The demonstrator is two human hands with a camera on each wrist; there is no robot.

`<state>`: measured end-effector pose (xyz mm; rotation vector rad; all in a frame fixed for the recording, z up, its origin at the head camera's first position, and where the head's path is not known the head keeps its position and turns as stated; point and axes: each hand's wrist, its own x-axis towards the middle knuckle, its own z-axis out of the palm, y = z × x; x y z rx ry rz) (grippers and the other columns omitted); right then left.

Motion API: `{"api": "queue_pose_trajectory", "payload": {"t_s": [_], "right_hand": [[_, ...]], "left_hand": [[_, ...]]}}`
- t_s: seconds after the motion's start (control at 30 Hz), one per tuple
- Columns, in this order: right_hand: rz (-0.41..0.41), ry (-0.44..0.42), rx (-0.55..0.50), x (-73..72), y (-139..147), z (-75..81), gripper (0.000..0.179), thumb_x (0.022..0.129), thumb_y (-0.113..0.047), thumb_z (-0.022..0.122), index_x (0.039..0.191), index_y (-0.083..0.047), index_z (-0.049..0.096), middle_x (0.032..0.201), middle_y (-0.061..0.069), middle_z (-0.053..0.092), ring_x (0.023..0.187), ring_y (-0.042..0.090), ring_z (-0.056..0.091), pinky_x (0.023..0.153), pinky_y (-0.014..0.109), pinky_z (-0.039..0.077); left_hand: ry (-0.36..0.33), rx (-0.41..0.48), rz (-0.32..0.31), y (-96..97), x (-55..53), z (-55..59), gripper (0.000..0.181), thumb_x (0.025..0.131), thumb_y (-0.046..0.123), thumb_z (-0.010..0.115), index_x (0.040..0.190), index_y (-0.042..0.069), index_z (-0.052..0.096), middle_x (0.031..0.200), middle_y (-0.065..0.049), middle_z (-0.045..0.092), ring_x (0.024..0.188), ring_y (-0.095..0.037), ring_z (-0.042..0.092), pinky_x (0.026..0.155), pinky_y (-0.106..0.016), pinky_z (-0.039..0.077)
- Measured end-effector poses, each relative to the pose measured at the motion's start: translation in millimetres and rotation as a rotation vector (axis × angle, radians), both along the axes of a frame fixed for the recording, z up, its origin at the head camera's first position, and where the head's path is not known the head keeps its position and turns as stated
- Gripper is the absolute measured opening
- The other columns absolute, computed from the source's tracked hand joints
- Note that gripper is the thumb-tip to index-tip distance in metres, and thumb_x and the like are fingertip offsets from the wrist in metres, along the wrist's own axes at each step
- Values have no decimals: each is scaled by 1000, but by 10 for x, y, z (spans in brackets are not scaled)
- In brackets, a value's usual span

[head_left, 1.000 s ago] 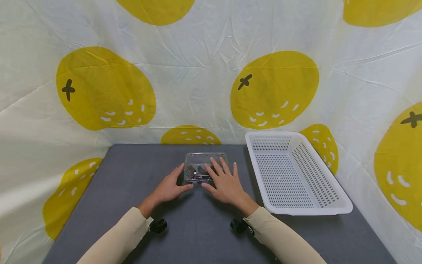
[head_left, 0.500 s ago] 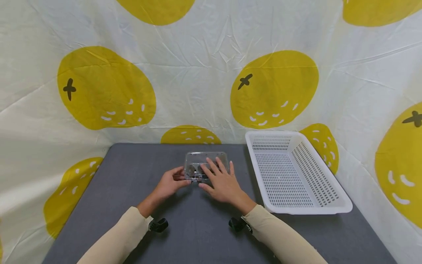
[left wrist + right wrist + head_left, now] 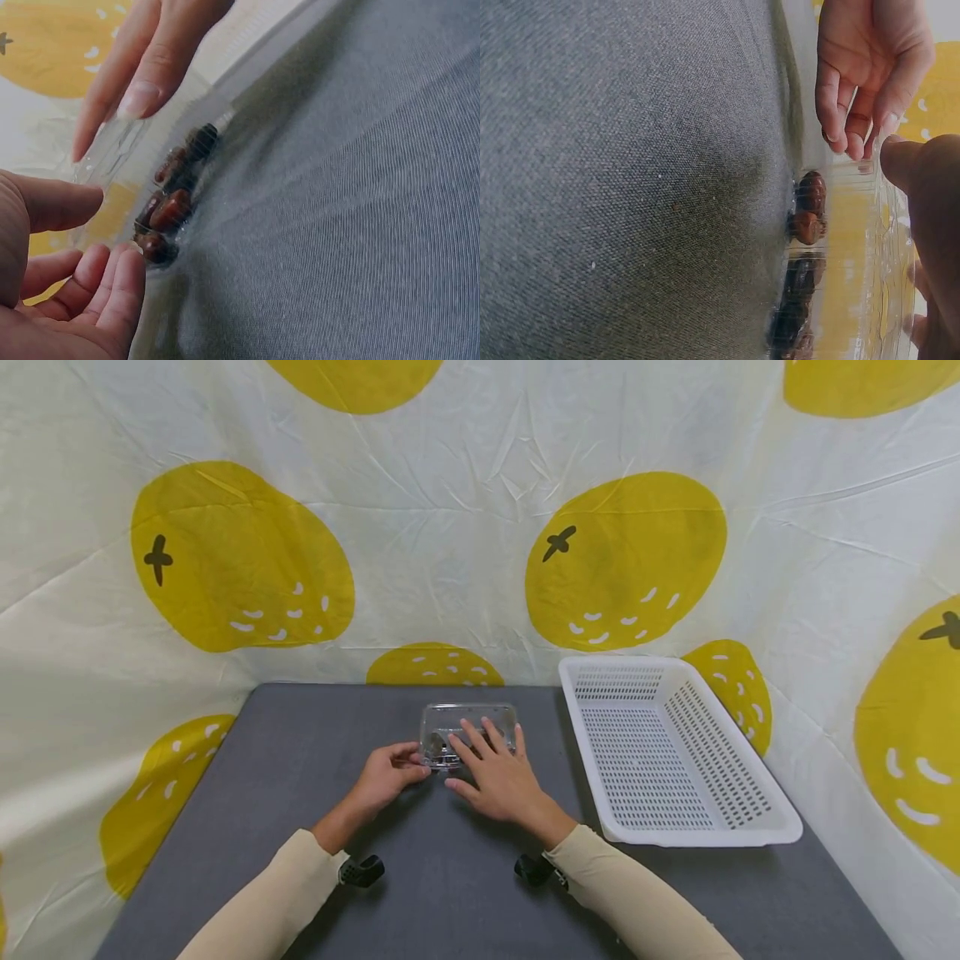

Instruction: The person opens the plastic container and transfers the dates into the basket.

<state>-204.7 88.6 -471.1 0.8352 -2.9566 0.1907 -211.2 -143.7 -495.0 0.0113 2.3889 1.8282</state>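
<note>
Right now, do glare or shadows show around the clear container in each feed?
Head: soft shadows on the table below the left hand and right hand, glints on the clear container. Left wrist: the clear container partly blends into its background; the brown pieces stand out. Right wrist: reflections streak the clear container, and the table beside it is shaded.
</note>
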Motion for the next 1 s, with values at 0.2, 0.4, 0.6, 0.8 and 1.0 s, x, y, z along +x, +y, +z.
{"api": "queue_pose_trajectory", "payload": {"t_s": [0.2, 0.4, 0.6, 0.8, 1.0], "right_hand": [[2, 17, 13, -10, -26, -20, 73, 103, -67, 45, 165, -33, 28, 176, -5, 18, 164, 32, 16, 127, 77, 7], [23, 35, 26, -18, -57, -20, 72, 103, -67, 44, 165, -33, 28, 176, -4, 20, 164, 31, 17, 126, 76, 9], [41, 30, 35, -43, -88, -25, 71, 104, -67, 43, 165, -35, 25, 176, -5, 19, 164, 30, 16, 127, 76, 8], [65, 49, 29, -59, -131, -36, 69, 105, -66, 43, 165, -36, 27, 175, -6, 22, 164, 29, 18, 127, 75, 8], [83, 71, 18, -68, -171, -44, 64, 105, -62, 46, 163, -37, 32, 174, -5, 25, 163, 30, 22, 126, 77, 11]], "left_hand": [[-35, 83, 14, 8, -1, -14, 50, 91, 1, 75, 136, -11, 59, 113, -21, 70, 90, -10, 65, 74, -16, 56], [-112, 245, 28, 29, 7, -7, 51, 92, -7, 69, 139, -16, 53, 99, -7, 68, 81, -6, 66, 75, -21, 62], [-190, 374, 42, 38, 7, 0, 50, 95, -10, 65, 142, -16, 50, 94, -2, 68, 82, -8, 71, 80, -25, 65], [-234, 438, 28, 42, -3, -17, 49, 98, -7, 63, 145, -14, 48, 97, -3, 71, 88, -12, 75, 86, -29, 66], [-255, 500, 41, 49, -7, -46, 49, 99, -10, 61, 145, -15, 46, 96, -3, 70, 87, -13, 76, 84, -28, 66]]}}
